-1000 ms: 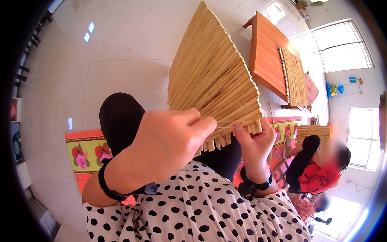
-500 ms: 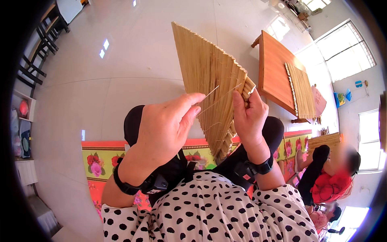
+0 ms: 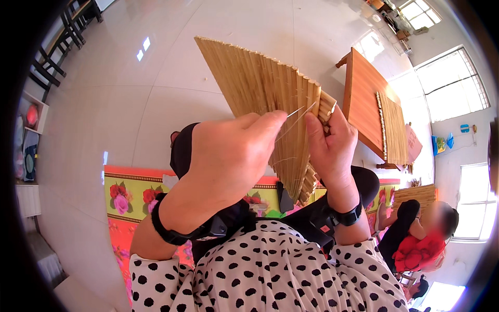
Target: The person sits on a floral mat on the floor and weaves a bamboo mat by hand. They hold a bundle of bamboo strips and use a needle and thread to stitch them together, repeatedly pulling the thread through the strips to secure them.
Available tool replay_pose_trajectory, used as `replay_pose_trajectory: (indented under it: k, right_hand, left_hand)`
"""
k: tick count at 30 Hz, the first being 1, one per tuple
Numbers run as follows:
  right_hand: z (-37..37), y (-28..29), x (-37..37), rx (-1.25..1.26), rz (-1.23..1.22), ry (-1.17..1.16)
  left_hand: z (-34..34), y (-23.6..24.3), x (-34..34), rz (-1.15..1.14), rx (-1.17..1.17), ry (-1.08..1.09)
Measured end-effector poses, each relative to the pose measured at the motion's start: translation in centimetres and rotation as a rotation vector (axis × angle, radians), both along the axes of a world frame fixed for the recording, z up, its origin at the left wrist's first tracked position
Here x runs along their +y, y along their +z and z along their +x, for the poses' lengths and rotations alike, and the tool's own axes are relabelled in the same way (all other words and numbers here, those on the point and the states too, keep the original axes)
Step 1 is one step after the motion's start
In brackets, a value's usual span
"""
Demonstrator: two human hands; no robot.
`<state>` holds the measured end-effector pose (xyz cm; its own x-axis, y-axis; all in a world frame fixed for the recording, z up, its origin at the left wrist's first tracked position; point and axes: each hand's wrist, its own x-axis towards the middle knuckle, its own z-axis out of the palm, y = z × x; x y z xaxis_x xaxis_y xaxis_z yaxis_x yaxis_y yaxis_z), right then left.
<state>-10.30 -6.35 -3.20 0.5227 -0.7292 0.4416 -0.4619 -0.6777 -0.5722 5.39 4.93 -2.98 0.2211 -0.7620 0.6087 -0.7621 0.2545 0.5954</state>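
Bamboo-slat mat [image 3: 260,93] is held up over the lap, long axis running up-left from both hands. Right hand [image 3: 332,148] grips its near edge. Left hand [image 3: 228,156], just beside, pinches a thin sliver [image 3: 295,112] against the slats.

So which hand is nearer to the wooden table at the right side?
Right. The right hand grips the bamboo mat at its edge facing the wooden table. The left hand pinches the mat farther left.
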Motion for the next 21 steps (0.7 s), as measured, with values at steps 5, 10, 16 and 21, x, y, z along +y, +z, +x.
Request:
replay_pose_trajectory:
  k: [5,10,16,21]
  right_hand:
    - [0.5,0.5,-0.4,-0.034,0.007,0.04]
    - [0.9,0.4,-1.0,-0.125,0.0,0.067]
    - [0.7,0.2,-1.5,-0.15,0.057,0.083]
    - [0.5,0.6,-1.2,-0.079,0.051,0.067]
  left_hand:
    - [0.0,0.1,-0.8,-0.015,-0.054,0.041]
    - [0.2,0.1,-1.1,-0.024,-0.052,0.047]
    - [0.2,0.2,-1.6,-0.041,-0.054,0.035]
    - [0.1,0.4,-1.8,-0.035,-0.07,0.036]
